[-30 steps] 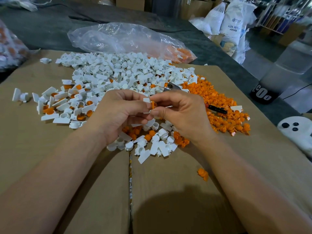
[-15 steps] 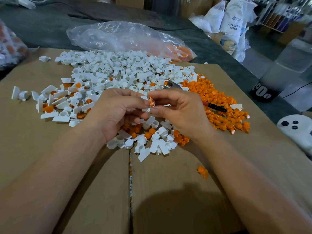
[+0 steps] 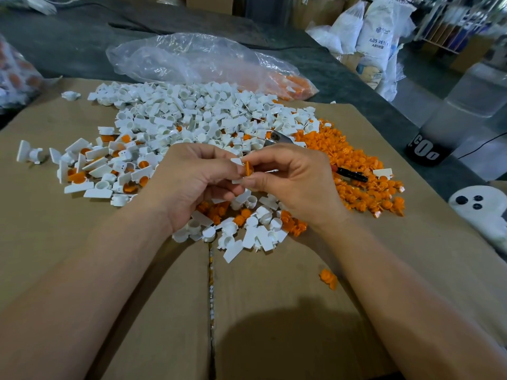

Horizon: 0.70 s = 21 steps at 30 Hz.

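My left hand (image 3: 192, 185) grips a small white plastic part (image 3: 237, 171) above the middle of the cardboard sheet (image 3: 82, 256). My right hand (image 3: 296, 185) pinches a small orange insert (image 3: 248, 169) between thumb and forefinger, held against the white part. Behind the hands lies a wide heap of white parts (image 3: 197, 116). A pile of orange inserts (image 3: 354, 165) spreads to the right. White parts with orange inserts in them (image 3: 96, 171) lie at the left. More loose pieces sit under my hands.
A clear plastic bag (image 3: 197, 61) with some orange pieces lies behind the heap. A black pen (image 3: 352, 174) rests on the orange pile, metal pliers (image 3: 279, 138) beside it. A white device (image 3: 482, 207) sits at the right edge. One orange insert (image 3: 328, 278) lies apart near my right forearm.
Both hands stay together over the loose pieces; the orange insert has turned more edge-on against the white part. Nothing else has moved.
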Each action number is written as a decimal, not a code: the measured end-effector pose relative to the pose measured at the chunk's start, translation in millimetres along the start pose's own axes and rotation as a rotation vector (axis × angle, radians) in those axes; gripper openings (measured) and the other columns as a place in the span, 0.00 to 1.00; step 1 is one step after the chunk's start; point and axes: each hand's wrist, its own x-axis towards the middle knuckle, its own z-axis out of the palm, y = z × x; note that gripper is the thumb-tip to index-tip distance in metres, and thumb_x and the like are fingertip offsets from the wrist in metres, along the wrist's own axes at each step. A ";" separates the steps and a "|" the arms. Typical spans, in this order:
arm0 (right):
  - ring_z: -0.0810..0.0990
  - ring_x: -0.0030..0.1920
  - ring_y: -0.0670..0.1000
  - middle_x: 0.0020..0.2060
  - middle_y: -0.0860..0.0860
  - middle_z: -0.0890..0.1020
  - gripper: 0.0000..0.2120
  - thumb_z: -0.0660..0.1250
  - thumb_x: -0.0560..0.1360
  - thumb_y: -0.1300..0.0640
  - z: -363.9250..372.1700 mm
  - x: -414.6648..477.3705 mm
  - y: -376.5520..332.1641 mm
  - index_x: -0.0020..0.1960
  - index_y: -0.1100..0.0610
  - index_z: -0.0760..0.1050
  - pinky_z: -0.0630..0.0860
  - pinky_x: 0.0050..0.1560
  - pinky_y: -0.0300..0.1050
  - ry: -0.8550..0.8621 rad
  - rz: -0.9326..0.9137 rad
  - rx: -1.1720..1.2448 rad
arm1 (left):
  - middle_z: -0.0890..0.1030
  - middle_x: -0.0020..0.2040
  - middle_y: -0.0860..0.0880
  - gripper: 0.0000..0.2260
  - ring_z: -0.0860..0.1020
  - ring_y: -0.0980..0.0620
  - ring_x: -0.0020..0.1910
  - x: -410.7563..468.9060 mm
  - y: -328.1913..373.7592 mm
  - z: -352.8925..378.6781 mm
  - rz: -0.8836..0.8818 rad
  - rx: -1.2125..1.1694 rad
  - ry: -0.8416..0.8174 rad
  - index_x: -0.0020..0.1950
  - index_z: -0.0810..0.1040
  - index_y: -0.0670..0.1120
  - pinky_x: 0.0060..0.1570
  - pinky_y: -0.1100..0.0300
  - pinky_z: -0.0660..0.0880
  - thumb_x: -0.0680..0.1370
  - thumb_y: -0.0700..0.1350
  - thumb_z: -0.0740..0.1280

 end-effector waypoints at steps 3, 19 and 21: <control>0.81 0.40 0.39 0.39 0.46 0.80 0.16 0.72 0.66 0.67 0.2 -0.6 1.5 0.52 0.57 0.77 0.77 0.43 0.34 0.007 -0.006 0.006 | 0.79 0.26 0.46 0.03 0.78 0.54 0.24 0.1 -0.2 0.2 0.001 0.001 0.006 0.38 0.77 0.37 0.23 0.67 0.73 0.68 0.31 0.69; 0.83 0.42 0.44 0.40 0.46 0.82 0.18 0.73 0.65 0.68 -1.5 0.1 -0.5 0.50 0.52 0.77 0.79 0.45 0.39 0.004 0.134 0.099 | 0.80 0.28 0.45 0.05 0.79 0.52 0.27 -0.7 -1.3 -0.8 0.098 0.032 0.018 0.35 0.79 0.40 0.27 0.65 0.75 0.68 0.31 0.70; 0.83 0.42 0.44 0.40 0.46 0.82 0.18 0.73 0.65 0.68 -1.3 -0.2 -0.7 0.51 0.52 0.77 0.79 0.45 0.38 0.005 0.117 0.094 | 0.80 0.28 0.45 0.06 0.79 0.52 0.27 -0.8 -1.3 -0.8 0.105 0.035 0.018 0.34 0.79 0.41 0.27 0.65 0.75 0.68 0.32 0.70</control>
